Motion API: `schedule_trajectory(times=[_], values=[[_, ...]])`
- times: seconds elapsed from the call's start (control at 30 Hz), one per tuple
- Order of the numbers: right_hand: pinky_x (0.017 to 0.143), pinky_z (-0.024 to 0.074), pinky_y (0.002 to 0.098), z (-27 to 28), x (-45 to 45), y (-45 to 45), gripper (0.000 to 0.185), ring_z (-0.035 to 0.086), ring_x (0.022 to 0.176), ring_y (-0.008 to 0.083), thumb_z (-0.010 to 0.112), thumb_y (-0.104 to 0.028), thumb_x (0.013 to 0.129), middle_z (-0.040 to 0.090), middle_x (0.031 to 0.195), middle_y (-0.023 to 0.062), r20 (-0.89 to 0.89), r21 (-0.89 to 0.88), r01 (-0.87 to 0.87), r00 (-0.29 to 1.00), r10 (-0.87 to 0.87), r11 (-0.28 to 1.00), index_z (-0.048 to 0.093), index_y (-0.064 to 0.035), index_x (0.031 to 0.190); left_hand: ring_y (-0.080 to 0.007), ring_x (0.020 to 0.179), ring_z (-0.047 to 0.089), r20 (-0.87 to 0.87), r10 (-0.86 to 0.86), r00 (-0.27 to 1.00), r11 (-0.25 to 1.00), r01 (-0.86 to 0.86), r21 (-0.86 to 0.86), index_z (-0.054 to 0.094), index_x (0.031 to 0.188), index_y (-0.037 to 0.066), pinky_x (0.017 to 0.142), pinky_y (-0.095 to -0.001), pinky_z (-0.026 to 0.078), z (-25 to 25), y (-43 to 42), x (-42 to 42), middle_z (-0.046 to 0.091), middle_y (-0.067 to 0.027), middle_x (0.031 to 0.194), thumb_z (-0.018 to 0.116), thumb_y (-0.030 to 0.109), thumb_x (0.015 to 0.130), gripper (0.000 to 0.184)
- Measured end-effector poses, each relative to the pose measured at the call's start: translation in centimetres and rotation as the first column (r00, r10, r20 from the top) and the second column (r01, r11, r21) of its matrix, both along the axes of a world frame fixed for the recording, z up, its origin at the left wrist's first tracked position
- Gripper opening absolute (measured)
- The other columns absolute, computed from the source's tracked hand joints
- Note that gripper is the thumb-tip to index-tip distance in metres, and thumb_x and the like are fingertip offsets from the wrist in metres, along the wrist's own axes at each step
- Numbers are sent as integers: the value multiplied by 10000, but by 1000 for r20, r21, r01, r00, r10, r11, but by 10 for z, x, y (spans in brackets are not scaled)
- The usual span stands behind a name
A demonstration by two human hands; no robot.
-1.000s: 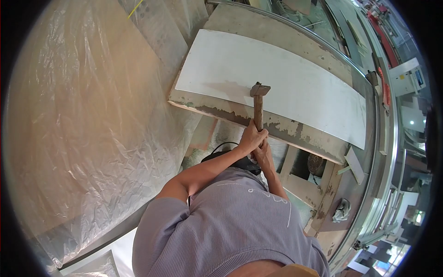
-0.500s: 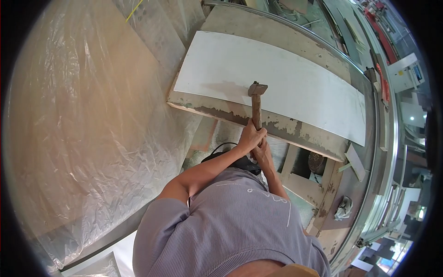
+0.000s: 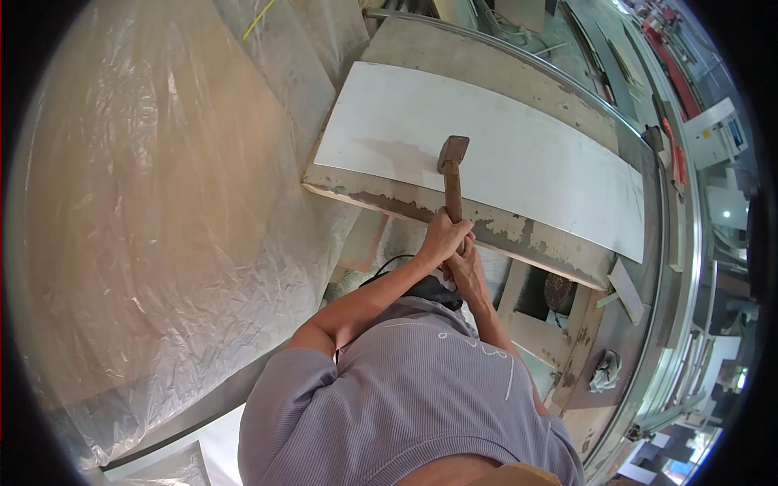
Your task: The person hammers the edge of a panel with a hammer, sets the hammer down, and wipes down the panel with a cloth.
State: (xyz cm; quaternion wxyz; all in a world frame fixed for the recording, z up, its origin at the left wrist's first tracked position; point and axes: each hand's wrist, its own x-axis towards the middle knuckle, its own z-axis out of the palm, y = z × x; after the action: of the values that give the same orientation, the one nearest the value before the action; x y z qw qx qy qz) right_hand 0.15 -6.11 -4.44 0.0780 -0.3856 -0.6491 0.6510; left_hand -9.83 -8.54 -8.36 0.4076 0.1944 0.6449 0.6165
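Holding a hammer (image 3: 453, 193) with the fingers of the left hand (image 3: 445, 236) and, lower down, the right hand (image 3: 465, 267) wrapped tight round its handle. To the left, plastic sheeting (image 3: 178, 211); to the right, a crumpled rag (image 3: 605, 372), then a pale offcut (image 3: 626, 290) near the worktop (image 3: 559, 250). On top, a white panel (image 3: 502, 125), partly blocked from view by the hammer's head. Farther off, a metal rail (image 3: 559, 77).

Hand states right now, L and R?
Left hand: closed, holding the hammer.
Right hand: closed, also holding the hammer, lower down.
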Motion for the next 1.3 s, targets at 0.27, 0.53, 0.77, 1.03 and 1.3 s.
schedule_trajectory(times=[0.27,0.53,0.77,1.03,1.3], values=[[591,454,336,47,-49,5,523,588,663,191,606,-365,780,599,769,127,53,134,-246,969,241,960,487,31,1100,-180,647,630,44,281,959,948,-285,144,420,971,-50,613,-294,506,63,-21,-42,617,-129,721,549,128,788,286],[538,469,334,49,-98,-2,535,596,573,210,596,-329,729,603,697,129,27,105,-452,892,452,886,473,40,1096,-174,625,612,93,433,896,894,-441,84,460,944,-51,581,-286,496,56,-47,-85,613,-120,724,530,136,800,246],[526,490,361,12,-98,-10,535,625,575,248,586,-321,740,631,741,172,4,96,-378,925,379,921,473,76,1082,-182,602,605,164,414,895,910,-410,-63,498,917,-57,505,-287,480,8,-58,-93,635,-141,757,551,162,776,266],[527,495,328,-17,-91,-8,535,619,599,217,582,-378,773,610,723,136,-3,62,-442,897,443,895,477,58,1066,-195,652,612,150,374,915,928,-370,-52,466,966,-27,561,-310,508,-5,-63,-87,640,-156,810,576,204,807,301],[515,527,327,-20,-84,-2,504,640,629,233,579,-351,783,612,739,156,-2,67,-503,863,504,862,479,66,1048,-172,686,610,110,398,911,917,-397,-33,406,1043,-22,638,-281,495,-14,-60,-77,639,-151,814,548,172,870,296]])
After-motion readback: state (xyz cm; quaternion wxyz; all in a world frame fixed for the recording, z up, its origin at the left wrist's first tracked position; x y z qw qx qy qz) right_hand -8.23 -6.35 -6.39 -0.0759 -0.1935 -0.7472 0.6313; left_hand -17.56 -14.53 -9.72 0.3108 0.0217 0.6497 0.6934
